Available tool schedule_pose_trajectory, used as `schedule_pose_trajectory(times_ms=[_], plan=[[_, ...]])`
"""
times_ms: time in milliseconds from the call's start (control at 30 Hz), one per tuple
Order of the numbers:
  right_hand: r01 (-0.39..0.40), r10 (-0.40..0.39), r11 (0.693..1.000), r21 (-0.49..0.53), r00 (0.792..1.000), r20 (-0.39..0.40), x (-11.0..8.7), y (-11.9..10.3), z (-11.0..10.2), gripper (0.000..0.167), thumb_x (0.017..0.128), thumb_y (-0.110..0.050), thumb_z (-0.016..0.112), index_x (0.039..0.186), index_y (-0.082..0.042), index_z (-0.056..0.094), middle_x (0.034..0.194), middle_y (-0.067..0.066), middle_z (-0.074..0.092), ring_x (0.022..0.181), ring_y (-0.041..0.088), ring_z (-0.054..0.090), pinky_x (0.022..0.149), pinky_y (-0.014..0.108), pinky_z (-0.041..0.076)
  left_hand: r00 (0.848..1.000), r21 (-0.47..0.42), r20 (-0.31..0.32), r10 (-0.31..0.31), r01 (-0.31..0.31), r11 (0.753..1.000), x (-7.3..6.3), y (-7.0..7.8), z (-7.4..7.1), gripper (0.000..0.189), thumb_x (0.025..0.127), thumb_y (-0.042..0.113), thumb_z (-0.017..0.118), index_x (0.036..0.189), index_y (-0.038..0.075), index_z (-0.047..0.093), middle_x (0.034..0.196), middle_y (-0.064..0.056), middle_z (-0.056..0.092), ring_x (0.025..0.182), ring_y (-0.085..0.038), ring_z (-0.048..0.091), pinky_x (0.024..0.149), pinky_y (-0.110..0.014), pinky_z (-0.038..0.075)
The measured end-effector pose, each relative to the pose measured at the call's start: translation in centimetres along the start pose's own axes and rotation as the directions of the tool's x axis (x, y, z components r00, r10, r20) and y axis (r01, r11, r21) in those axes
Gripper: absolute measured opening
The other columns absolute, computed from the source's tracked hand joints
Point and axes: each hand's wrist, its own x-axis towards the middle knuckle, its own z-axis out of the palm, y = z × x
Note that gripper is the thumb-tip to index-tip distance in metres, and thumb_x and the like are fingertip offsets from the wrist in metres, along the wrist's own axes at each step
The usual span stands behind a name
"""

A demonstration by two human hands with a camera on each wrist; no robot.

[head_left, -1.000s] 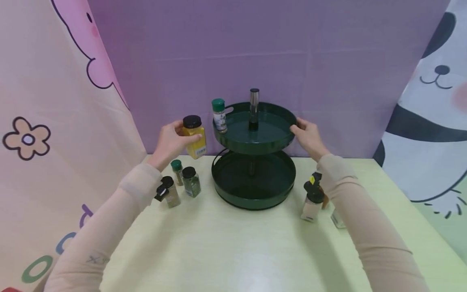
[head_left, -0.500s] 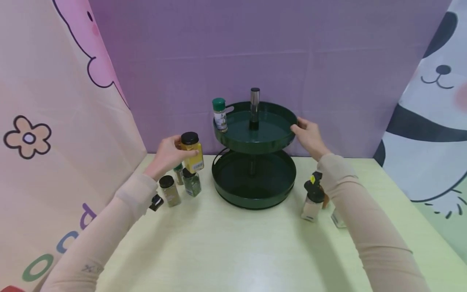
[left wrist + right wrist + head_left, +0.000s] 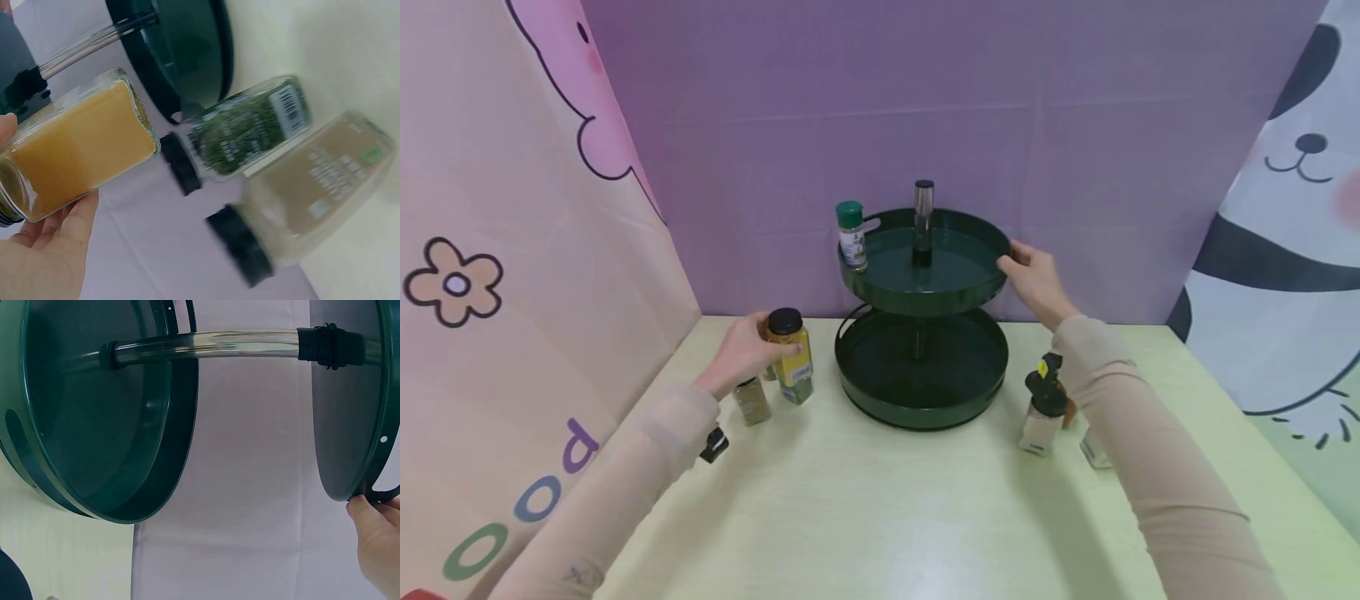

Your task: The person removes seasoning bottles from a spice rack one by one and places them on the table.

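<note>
My left hand (image 3: 737,357) grips a glass spice jar of yellow powder (image 3: 799,367) with a black lid, in front of the jars at the left. In the left wrist view, the yellow jar (image 3: 87,144) is apart from a jar of green herbs (image 3: 250,128) and a jar of tan powder (image 3: 319,187). On the right, my right hand (image 3: 1037,282) pinches the rim of the upper tray (image 3: 925,300) of a dark green two-tier stand. By its handle cutout the thumb presses the tray, as the right wrist view shows. A green-capped spice bottle (image 3: 852,243) stands on that tray, at its left.
Below, the stand's lower tray (image 3: 925,417) rests on the pale table (image 3: 880,508). A jar with pale contents (image 3: 1037,432) stands at the right, with other containers partly hidden by the right forearm. A purple cloth (image 3: 820,150) hangs behind the stand.
My left hand has lowered the yellow spice jar from beside the upper tray to the jars on the left, now covering part of the herb jar. The right hand has stayed on the tray.
</note>
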Motion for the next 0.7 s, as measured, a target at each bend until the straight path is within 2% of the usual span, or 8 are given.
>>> schedule_pose_trajectory(times_ms=[200, 400, 700], plan=[[0.0, 0.0, 1.0, -0.003, 1.0, 0.002, 0.1, 0.0, 0.1, 0.059, 0.093, -0.024, 0.043, 0.145, -0.007, 0.019, 0.15, 0.013, 0.022, 0.137, 0.023, 0.023, 0.11, 0.041, 0.027, 1.0, 0.0, 0.005, -0.012, 0.012, 1.0, -0.1, -1.7, 0.9, 0.058, 0.075, 0.022, 0.073, 0.123, 0.0, 0.047, 0.117, -0.022, 0.058, 0.105, -0.034, 0.058, 0.084, -0.042, 0.051], [0.003, -0.003, 1.0, 0.01, 1.0, 0.003, 0.0, 0.0, 0.1, 0.059, 0.093, -0.022, 0.042, 0.145, -0.006, 0.019, 0.15, 0.013, 0.022, 0.137, 0.023, 0.024, 0.11, 0.041, 0.026, 0.999, 0.051, 0.028, -0.045, 0.043, 0.998, -0.2, -3.2, 2.1, 0.068, 0.075, 0.021, 0.073, 0.13, -0.003, 0.041, 0.12, -0.023, 0.056, 0.109, -0.035, 0.056, 0.094, -0.048, 0.044], [-0.001, 0.001, 1.0, 0.015, 1.0, -0.003, 0.0, 0.0, 0.0, 0.059, 0.093, -0.022, 0.042, 0.145, -0.005, 0.019, 0.15, 0.013, 0.023, 0.137, 0.022, 0.024, 0.11, 0.04, 0.026, 0.995, 0.063, 0.065, -0.08, 0.076, 0.995, -0.5, -4.5, 3.4, 0.079, 0.076, 0.016, 0.072, 0.139, -0.005, 0.028, 0.126, -0.027, 0.051, 0.114, -0.038, 0.052, 0.096, -0.048, 0.043]])
